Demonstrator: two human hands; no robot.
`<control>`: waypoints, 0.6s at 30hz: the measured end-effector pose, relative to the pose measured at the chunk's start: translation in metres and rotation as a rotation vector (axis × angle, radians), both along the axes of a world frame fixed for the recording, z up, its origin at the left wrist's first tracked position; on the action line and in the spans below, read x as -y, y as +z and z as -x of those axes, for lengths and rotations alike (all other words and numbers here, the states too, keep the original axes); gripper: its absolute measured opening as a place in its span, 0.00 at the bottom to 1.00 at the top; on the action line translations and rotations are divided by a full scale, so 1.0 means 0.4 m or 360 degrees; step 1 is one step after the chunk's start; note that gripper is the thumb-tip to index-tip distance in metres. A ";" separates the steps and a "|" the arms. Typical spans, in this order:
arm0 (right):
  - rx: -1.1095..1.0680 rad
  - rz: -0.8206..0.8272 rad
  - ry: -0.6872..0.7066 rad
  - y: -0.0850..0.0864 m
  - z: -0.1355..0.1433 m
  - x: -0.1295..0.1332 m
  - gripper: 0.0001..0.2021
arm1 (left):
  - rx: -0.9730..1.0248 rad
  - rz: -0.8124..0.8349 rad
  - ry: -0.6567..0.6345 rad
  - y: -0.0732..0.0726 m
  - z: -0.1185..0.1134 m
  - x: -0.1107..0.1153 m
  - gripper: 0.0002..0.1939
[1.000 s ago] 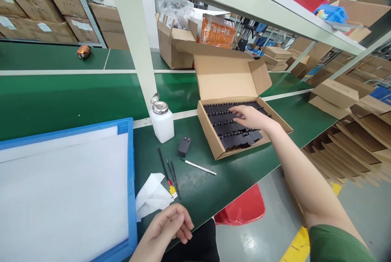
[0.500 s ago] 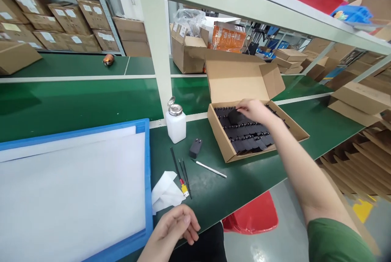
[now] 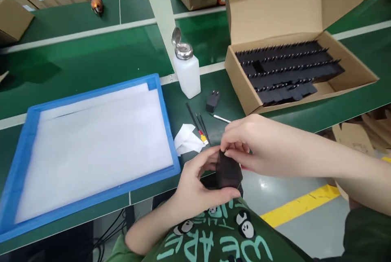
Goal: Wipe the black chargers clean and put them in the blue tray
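In front of my shirt, a black power adapter [image 3: 229, 172] is held between both hands. My left hand [image 3: 197, 188] is closed around its sides, thumb below and fingers on the far side. My right hand [image 3: 252, 144] pinches the adapter's upper end, and the fingertips hide its prongs. Farther right stands an open cardboard box [image 3: 240, 86], filled with rows of black adapters [image 3: 284, 64], prongs up, with a gap in one row. Another black adapter [image 3: 212, 101] lies on the green bench beside a silver pen-like tool [image 3: 221, 118], which my right hand partly covers.
A blue tray [image 3: 169, 131] lined with white sheets takes up the left of the bench. Near it are a crumpled white wipe [image 3: 187, 139], thin black sticks, a yellow USB connector [image 3: 204, 139] and a white pump bottle [image 3: 187, 75] with its lid up. A pale post [image 3: 159, 13] rises behind.
My right hand has brought an adapter out of the box to my body, and my left hand has closed on it too. The view has tilted down.
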State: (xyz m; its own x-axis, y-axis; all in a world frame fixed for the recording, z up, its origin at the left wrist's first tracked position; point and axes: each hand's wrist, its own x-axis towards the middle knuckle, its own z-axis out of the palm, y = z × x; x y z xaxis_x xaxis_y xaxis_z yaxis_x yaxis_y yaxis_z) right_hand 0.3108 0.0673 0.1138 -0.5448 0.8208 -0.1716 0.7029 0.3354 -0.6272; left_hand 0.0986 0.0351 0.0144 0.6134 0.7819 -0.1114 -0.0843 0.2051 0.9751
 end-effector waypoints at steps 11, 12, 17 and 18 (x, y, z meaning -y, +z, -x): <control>-0.0220 0.0445 -0.0073 -0.016 0.021 -0.004 0.08 | 0.0198 0.0080 0.0293 -0.006 0.030 0.033 0.34; -0.0235 0.0466 -0.0075 -0.019 0.022 -0.004 0.08 | 0.0193 0.0088 0.0297 -0.004 0.031 0.035 0.33; -0.0254 0.0459 -0.0058 -0.029 0.027 -0.003 0.09 | 0.0153 0.0118 0.0316 -0.003 0.036 0.043 0.32; -0.0256 0.0453 -0.0055 -0.031 0.028 -0.003 0.09 | 0.0144 0.0127 0.0317 -0.003 0.037 0.043 0.31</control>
State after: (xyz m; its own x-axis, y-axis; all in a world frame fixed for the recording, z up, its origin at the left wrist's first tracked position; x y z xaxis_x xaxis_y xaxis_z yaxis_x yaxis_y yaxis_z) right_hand 0.2998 0.0684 0.1015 -0.5563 0.7708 -0.3106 0.5950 0.1085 -0.7963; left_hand 0.0839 0.0178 0.0132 0.4582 0.8794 -0.1291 -0.2175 0.2518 0.9430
